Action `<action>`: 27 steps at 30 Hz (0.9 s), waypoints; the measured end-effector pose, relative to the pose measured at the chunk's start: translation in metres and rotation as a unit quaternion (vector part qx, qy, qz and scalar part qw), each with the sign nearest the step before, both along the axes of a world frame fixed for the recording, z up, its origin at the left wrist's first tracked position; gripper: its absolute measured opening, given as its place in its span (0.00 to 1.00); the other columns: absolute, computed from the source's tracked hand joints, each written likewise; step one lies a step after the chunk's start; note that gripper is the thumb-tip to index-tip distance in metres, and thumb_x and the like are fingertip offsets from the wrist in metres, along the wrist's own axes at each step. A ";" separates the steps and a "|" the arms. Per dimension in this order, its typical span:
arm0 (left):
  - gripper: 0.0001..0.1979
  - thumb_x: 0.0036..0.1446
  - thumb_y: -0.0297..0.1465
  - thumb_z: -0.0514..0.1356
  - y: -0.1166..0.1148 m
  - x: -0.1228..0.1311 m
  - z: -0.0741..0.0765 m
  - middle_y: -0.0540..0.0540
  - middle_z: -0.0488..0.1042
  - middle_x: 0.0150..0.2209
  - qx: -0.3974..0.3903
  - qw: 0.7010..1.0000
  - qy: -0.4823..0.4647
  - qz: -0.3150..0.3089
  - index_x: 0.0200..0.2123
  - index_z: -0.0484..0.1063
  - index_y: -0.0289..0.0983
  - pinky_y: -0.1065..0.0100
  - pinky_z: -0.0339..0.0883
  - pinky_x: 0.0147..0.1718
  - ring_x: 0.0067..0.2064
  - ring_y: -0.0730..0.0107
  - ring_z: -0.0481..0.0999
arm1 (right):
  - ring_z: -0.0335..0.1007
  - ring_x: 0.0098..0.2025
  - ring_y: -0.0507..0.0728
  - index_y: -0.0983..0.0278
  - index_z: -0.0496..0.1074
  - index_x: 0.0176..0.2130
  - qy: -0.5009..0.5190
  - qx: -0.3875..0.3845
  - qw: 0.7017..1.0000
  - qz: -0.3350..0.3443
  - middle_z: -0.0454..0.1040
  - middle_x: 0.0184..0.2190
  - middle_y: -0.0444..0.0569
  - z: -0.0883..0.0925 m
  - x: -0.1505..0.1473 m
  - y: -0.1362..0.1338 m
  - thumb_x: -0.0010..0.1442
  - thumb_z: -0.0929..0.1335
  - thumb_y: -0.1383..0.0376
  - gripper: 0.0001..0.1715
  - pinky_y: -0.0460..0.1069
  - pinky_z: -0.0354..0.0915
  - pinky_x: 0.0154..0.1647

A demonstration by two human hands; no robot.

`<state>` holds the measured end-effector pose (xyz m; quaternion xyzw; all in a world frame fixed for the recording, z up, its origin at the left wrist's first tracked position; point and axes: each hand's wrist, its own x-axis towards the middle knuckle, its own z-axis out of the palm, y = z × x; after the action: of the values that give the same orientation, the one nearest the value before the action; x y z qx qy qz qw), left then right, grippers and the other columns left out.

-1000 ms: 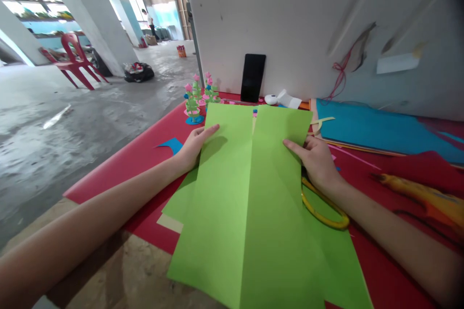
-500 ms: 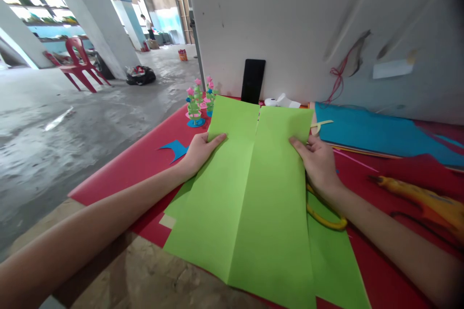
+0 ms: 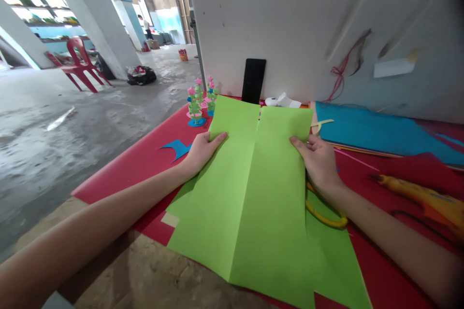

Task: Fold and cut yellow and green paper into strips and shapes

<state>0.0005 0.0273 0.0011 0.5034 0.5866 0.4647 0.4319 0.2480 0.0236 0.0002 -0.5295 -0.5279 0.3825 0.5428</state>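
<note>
A large sheet of light green paper (image 3: 246, 188) is held up between my two hands, with a crease down its middle and a short slit at the top of the crease. My left hand (image 3: 206, 152) pinches its left edge, thumb in front. On the right edge my right hand (image 3: 319, 159) grips the same way; its fingers are partly hidden behind the sheet. Under my right wrist lies the yellow handle (image 3: 328, 219) of a tool, probably scissors, mostly covered. More green paper (image 3: 337, 260) lies beneath the held sheet.
Small paper flower towers (image 3: 196, 106) stand at the back left, near a blue paper scrap (image 3: 177, 148). A black phone (image 3: 253, 79) leans against the white panel. Blue sheets (image 3: 380, 130) and a yellow glue gun (image 3: 420, 193) lie on the right. A red chair (image 3: 78, 63) stands beyond.
Both hands keep their hold on the green sheet, which has barely moved. The whole view has shifted very slightly.
</note>
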 end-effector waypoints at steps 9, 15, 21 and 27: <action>0.18 0.44 0.44 0.60 0.002 -0.001 -0.001 0.49 0.76 0.25 -0.011 1.000 -0.007 -0.008 0.32 0.73 0.36 0.70 0.69 0.22 0.24 0.68 0.75 | 0.69 0.23 0.55 0.59 0.72 0.33 0.028 -0.013 1.000 -0.004 0.74 0.23 0.44 0.000 -0.001 0.000 0.45 0.70 0.56 0.14 0.50 0.67 0.24; 0.18 0.43 0.44 0.61 0.001 -0.003 0.000 0.48 0.76 0.26 -0.028 0.999 -0.039 -0.024 0.33 0.73 0.36 0.68 0.70 0.23 0.24 0.67 0.75 | 0.71 0.27 0.56 0.59 0.71 0.27 0.064 -0.017 0.998 -0.005 0.75 0.26 0.45 -0.005 0.000 0.004 0.47 0.69 0.55 0.11 0.50 0.68 0.27; 0.17 0.43 0.43 0.62 -0.001 -0.003 0.001 0.47 0.76 0.24 -0.039 0.997 -0.051 -0.035 0.30 0.73 0.35 0.67 0.70 0.24 0.24 0.66 0.75 | 0.71 0.28 0.56 0.60 0.71 0.27 0.091 -0.022 0.996 -0.014 0.75 0.26 0.45 -0.006 0.000 0.008 0.47 0.69 0.58 0.08 0.50 0.67 0.26; 0.20 0.44 0.47 0.59 0.002 -0.003 -0.004 0.51 0.71 0.17 -0.020 1.000 -0.013 0.000 0.26 0.71 0.35 0.71 0.65 0.18 0.19 0.70 0.72 | 0.72 0.28 0.57 0.60 0.72 0.29 0.081 -0.019 0.996 -0.020 0.76 0.27 0.45 -0.006 -0.001 0.007 0.48 0.68 0.57 0.10 0.51 0.67 0.26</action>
<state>-0.0022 0.0291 -0.0027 0.4888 0.5896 0.4596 0.4497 0.2472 0.0307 -0.0053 -0.5175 -0.4641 0.4236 0.5808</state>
